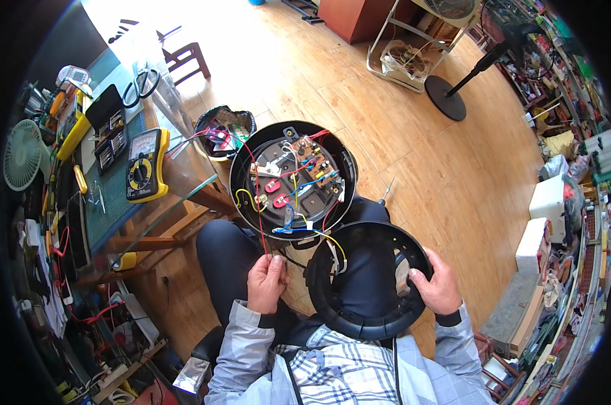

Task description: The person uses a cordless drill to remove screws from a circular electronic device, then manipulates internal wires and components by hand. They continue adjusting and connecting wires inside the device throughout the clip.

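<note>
In front of me a round black appliance body (pixel 349 177) lies with its inside exposed. A brown circuit board (pixel 317 160) and coloured wires fill it. My left hand (pixel 267 282) is closed in a pinch on a thin red wire (pixel 261 226), which runs up over the appliance. My right hand (pixel 438 282) grips the right rim of a black plastic ring-shaped base (pixel 369 329), tilted over my right leg. Blue and yellow wires join the base to the body. Left of them, a yellow-and-black analog multimeter (pixel 143 169) rests on the table.
The glass-edged table (pixel 121 214) at left carries an open black tool case (pixel 108 131) and a small green fan (pixel 26 155). A waste bin (pixel 225 128) stands beside the appliance. A screwdriver (pixel 385 194) is near my right knee. Crowded shelves (pixel 589 223) line the right side.
</note>
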